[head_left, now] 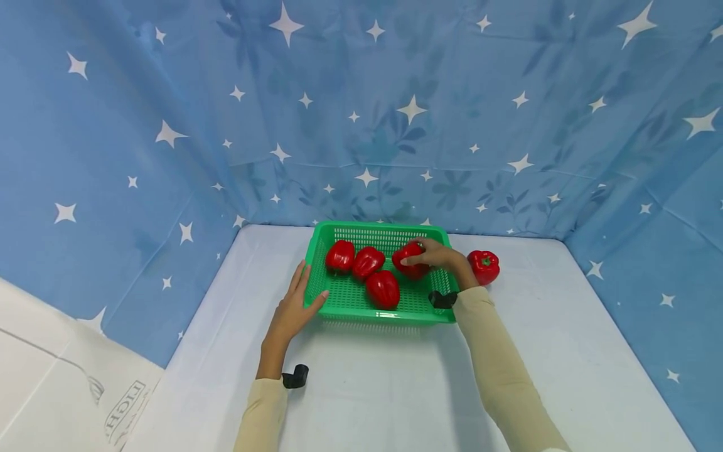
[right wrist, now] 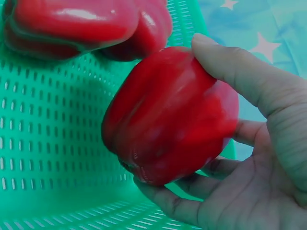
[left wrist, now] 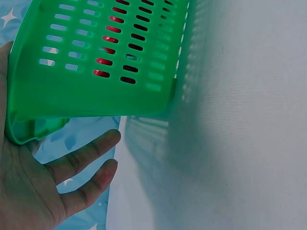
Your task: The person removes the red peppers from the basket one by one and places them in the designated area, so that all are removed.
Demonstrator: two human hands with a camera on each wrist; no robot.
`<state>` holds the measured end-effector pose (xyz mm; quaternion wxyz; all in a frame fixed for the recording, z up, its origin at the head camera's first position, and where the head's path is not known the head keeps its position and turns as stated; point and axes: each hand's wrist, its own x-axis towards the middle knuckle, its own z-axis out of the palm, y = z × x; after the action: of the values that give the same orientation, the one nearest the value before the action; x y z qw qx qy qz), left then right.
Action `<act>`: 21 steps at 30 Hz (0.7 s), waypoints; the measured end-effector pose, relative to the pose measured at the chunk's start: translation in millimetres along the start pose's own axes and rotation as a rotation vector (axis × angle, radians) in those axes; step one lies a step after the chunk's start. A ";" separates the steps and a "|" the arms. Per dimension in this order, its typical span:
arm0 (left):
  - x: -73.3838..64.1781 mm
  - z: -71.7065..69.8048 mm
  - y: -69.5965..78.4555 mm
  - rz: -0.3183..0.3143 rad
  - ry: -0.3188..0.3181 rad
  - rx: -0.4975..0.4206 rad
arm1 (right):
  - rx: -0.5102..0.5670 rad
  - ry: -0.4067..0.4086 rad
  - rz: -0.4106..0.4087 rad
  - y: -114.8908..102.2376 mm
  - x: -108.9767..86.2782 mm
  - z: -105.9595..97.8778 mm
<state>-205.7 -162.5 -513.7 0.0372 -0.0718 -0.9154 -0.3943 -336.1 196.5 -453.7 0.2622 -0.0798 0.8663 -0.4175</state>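
A green plastic basket (head_left: 361,312) with slotted walls stands on the white table. Inside its right part, my right hand (head_left: 433,254) grips a red bell pepper (right wrist: 168,120), thumb on one side and fingers curled round the other. Three more red bell peppers lie in the basket: one at the left (head_left: 340,257), one beside it (head_left: 368,262) and one nearer the front (head_left: 383,290). My left hand (head_left: 292,312) rests at the basket's left rim with its fingers extended; in the left wrist view two fingers (left wrist: 84,155) spread below the rim.
Another red bell pepper (head_left: 483,267) sits on the table (head_left: 542,326) just right of the basket, close to my right forearm. Behind the basket hangs a blue curtain (head_left: 361,125) with white stars, which also runs along both sides.
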 end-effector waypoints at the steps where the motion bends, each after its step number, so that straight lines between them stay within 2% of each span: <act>1: 0.1 -0.1 0.1 0.000 0.001 -0.001 | 0.011 0.010 -0.007 -0.1 -1.3 -0.5; 10: -0.4 0.7 -1.2 -0.001 0.006 -0.008 | 0.117 0.053 -0.135 -0.9 -15.8 -2.8; 17: -0.1 1.9 -1.8 0.002 0.009 -0.001 | 0.179 0.111 -0.124 1.9 -22.8 -5.7; 21: 0.6 1.4 -1.4 0.003 0.007 -0.002 | 0.213 0.142 -0.151 4.4 -26.1 -10.3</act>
<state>-206.5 -162.4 -515.7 0.0410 -0.0720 -0.9148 -0.3954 -318.9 215.7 -441.6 0.1749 -0.0868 0.8252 -0.5301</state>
